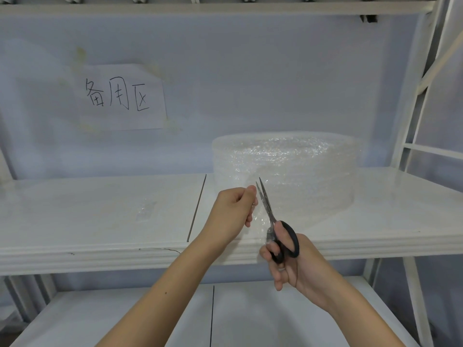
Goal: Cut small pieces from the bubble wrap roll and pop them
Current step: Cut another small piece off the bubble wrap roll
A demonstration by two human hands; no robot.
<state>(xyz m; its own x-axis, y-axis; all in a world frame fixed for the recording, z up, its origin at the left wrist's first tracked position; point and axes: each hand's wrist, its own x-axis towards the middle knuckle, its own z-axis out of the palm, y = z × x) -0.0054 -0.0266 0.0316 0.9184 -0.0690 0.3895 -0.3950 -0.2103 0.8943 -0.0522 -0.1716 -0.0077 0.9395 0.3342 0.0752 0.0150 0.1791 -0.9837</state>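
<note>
In the head view, a person is standing before a white shelf [100, 221]. The bubble wrap roll [288, 166] is lying on this shelf, toward the right side, close to the back wall. A loose sheet [260, 221] of the wrap is coming from the roll toward the person, over the front edge of the shelf.

The left hand [231, 211] is pinching the edge of this sheet between thumb and fingers, clenched on it. The right hand [288, 261] is grasping the black-handled scissors [270, 216], with fingers through the handle loops. The blades are pointing up and away, slightly apart, just beside the left thumb, and the sheet is lying between the two hands.

A small clear piece [145, 210] is lying on the shelf, well apart to the left. A paper sign [122, 97] with handwritten characters is hanging on the wall behind.
</note>
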